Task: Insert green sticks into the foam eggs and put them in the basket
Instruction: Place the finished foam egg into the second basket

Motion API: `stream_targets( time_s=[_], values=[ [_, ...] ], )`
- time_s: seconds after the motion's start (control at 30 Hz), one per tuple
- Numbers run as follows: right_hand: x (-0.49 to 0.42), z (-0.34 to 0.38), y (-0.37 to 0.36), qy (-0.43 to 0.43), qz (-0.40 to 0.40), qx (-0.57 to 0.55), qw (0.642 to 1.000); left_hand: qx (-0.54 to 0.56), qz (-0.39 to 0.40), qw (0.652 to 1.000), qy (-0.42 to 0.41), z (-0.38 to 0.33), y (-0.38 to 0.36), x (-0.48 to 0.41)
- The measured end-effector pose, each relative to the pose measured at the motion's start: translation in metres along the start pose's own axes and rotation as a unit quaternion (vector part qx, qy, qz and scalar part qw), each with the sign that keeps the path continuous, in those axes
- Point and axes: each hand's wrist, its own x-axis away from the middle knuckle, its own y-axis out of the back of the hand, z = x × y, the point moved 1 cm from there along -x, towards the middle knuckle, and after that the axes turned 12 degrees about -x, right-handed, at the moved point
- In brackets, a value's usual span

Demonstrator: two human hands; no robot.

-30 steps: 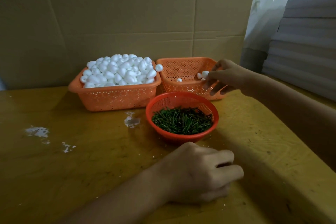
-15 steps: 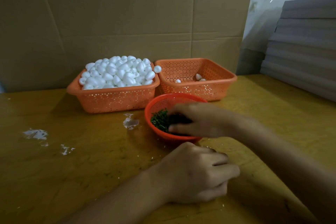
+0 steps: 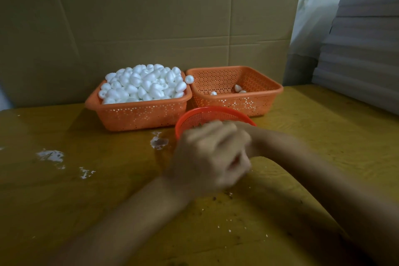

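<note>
The left hand (image 3: 208, 157) is hovering over the near side of the surface (image 3: 86, 190) with its fingers curled inward. Motion blur is smearing it, so I cannot tell whether its grip is clamped on anything. The right hand (image 3: 248, 130) is meeting it from behind and is mostly hidden, so its grip cannot be told either.

Just behind both hands a round red basket (image 3: 194, 116) is sitting, with its contents hidden by them.

Farther back, well apart from the hands, small white foam eggs (image 3: 142, 84) are heaping above the rim of the left orange basket (image 3: 133, 114). One egg (image 3: 189, 79) is perching at the corner where it touches the right orange basket (image 3: 259, 101). Three more eggs (image 3: 238, 88) are lying on that basket's floor.

White smears (image 3: 50, 155) are marking the surface to the left. Cardboard (image 3: 151, 17) is standing behind everything.
</note>
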Motion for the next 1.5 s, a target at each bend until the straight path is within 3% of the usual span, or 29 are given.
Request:
stream_targets(
  time_s=[0.1,0.2,0.3,0.4,0.53,0.67,0.87,1.07,1.17,1.27,1.5],
  values=[
    [0.000,0.006,0.001,0.021,-0.011,-0.013,1.000,-0.087,-0.012,0.991,0.101,0.040,0.001,-0.015],
    [-0.002,0.007,0.001,0.010,-0.005,0.003,1.000,-0.202,0.029,0.955,0.216,0.095,0.005,-0.029],
    [0.000,0.006,0.001,0.008,-0.012,0.003,1.000,-0.251,0.197,0.902,0.290,0.154,0.009,-0.032],
    [0.000,0.004,-0.001,0.012,-0.017,-0.008,1.000,-0.185,0.392,0.836,0.336,0.193,0.013,-0.031],
    [0.001,0.004,-0.001,0.019,-0.030,-0.020,0.999,-0.153,0.475,0.797,0.339,0.210,0.013,-0.017],
    [0.001,0.001,-0.003,0.022,-0.033,-0.020,0.999,-0.088,0.453,0.784,0.415,0.225,0.012,-0.013],
    [0.002,0.003,-0.002,0.021,-0.035,-0.023,0.999,-0.061,0.452,0.782,0.425,0.227,0.008,-0.015],
    [0.004,0.005,-0.002,0.020,-0.038,-0.036,0.998,-0.024,0.284,0.834,0.473,0.234,0.009,0.002],
    [0.008,0.003,-0.005,0.041,-0.082,-0.034,0.995,-0.012,0.196,0.858,0.474,0.228,0.016,0.003],
    [0.013,0.001,-0.007,0.069,-0.153,-0.048,0.985,0.043,0.155,0.875,0.456,0.205,0.024,-0.003],
    [0.017,0.001,-0.002,0.091,-0.289,-0.068,0.950,0.180,0.176,0.881,0.401,0.114,0.031,0.005]
  ],
)
